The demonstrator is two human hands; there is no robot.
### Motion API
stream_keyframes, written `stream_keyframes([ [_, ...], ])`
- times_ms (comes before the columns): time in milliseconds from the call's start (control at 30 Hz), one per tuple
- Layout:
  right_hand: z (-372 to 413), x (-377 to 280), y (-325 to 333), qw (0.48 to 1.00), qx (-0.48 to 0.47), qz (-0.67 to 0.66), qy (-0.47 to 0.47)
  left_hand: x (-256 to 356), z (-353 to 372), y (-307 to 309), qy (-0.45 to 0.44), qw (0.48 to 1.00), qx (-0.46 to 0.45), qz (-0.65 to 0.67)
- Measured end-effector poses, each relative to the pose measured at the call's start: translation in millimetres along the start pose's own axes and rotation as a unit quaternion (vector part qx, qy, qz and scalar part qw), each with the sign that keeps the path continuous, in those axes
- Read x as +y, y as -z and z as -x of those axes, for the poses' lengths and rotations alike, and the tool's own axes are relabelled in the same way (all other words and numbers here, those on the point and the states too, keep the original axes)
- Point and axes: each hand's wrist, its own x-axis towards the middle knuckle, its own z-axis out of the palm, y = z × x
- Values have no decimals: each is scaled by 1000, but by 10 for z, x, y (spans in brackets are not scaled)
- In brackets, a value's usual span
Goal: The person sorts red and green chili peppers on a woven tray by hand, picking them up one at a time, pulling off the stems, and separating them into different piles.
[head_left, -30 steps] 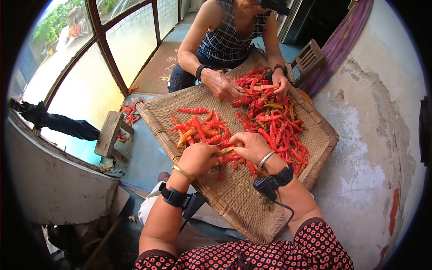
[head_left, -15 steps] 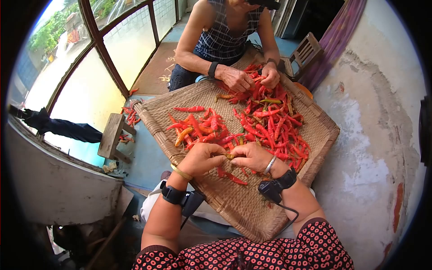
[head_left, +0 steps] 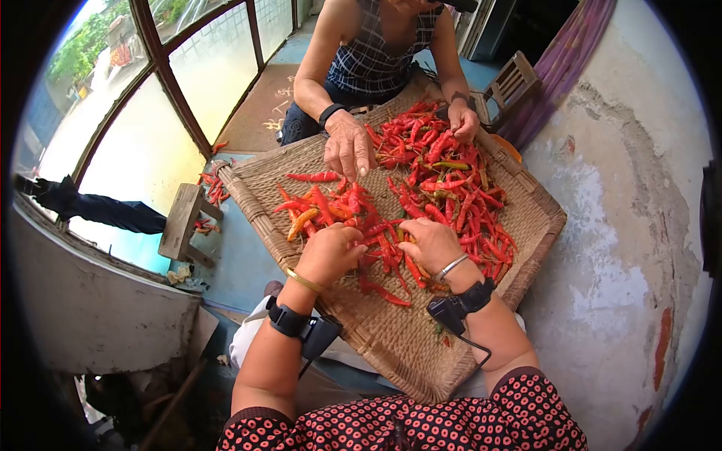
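A large woven tray point(head_left: 398, 338) rests across my lap and carries two heaps of red chillies. My left hand point(head_left: 331, 252) is curled at the near edge of the smaller left heap point(head_left: 323, 207), its fingertips hidden among the chillies. My right hand point(head_left: 429, 240) sits at the near edge of the bigger heap point(head_left: 451, 188) with its fingers closed over a few red chillies. Opposite me a person reaches one hand point(head_left: 350, 150) down over the small heap and keeps the other hand point(head_left: 462, 120) on the far side of the big heap.
A small wooden stool point(head_left: 180, 222) stands on the floor to the left, with loose chillies point(head_left: 210, 184) beside it. Another wooden stool point(head_left: 515, 90) is at the back right. A cracked wall point(head_left: 624, 225) closes the right side and a window frame point(head_left: 169, 75) the left.
My hands held one chilli between them; now they are apart, the left at the small heap, the right at the big one. The other person's hand has reached to the small heap.
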Motion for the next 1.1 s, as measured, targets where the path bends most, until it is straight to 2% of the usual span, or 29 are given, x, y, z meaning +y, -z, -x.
stream_keyframes([
  [67, -15, -158, -219, 997, -53, 11, 49, -19, -1, -33, -1, 999, -25, -19],
  [133, -23, -174, -444, 995, -36, 29, 85, -60, 9, -68, -24, 994, -105, -29],
  [233, -30, -78, -622, 992, -54, 72, 89, -66, 50, -106, -64, 990, -94, -77],
  [367, -46, -117, -363, 994, -79, 63, 50, -79, 61, -138, -51, 988, -110, -93],
  [433, -65, -140, -168, 990, -138, -24, 8, -31, 64, -114, -39, 985, -116, -125],
  [467, -59, -154, -79, 990, -140, -22, 9, -20, 49, -102, -38, 985, -114, -123],
  [533, -32, -151, 56, 976, -156, -152, -1, -2, 17, -82, -57, 978, -169, -106],
  [567, -16, -116, 80, 969, -151, -196, -4, 10, 24, -91, -56, 978, -168, -105],
  [600, -9, -89, 129, 969, -152, -195, -4, 23, 28, -100, -61, 981, -143, -113],
  [667, -17, -25, 259, 972, -48, -225, -58, 48, 40, -85, -66, 984, -118, -120],
  [733, -39, 155, 285, 979, 126, -130, -93, 80, 39, -32, -54, 992, 57, -97],
  [767, -29, 211, 328, 977, 185, 40, -102, 62, 25, -42, -31, 990, 60, -120],
  [800, 0, 227, 354, 964, 196, 105, -146, 48, 13, -48, -33, 991, 59, -118],
  [867, 1, 185, 343, 965, 194, 88, -154, 22, -11, -57, -69, 962, 132, -227],
  [933, -23, 129, 212, 987, 128, 26, -99, 1, -12, -111, -61, 955, 143, -251],
  [967, -57, 92, 112, 994, 65, -35, -85, -5, -12, -130, -41, 939, 170, -296],
  [1033, -120, 5, -169, 995, 57, -86, 9, 4, 4, -135, -21, 919, 195, -341],
  [1100, -185, -87, -385, 990, 40, -104, 85, 29, 28, -106, 12, 941, 169, -295],
])
